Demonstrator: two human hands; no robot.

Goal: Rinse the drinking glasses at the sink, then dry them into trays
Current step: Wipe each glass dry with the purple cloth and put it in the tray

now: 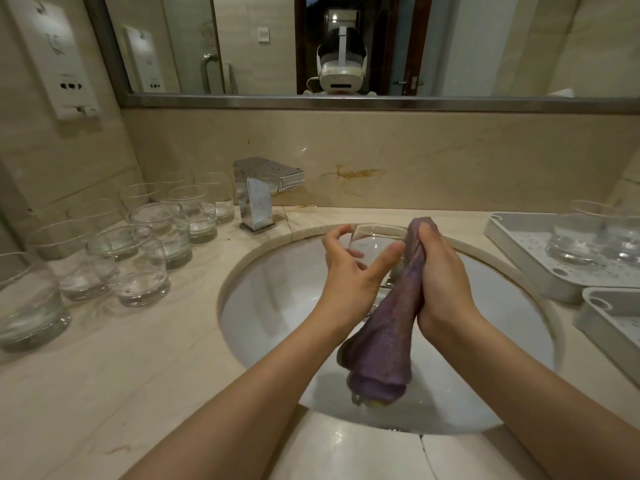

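Frame centre, over the sink: left hand grips a clear glass, fingers curled round it. Right hand clamps the purple cloth beside it.

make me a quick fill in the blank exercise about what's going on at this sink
1. The left hand holds a clear ____ over the sink.
2. The right hand grips a cloth whose colour is ____.
3. The tray with glasses in it sits to the ____ of the sink.
4. The group of glasses beside the tap stands on the ____.

Missing words: glass; purple; right; counter
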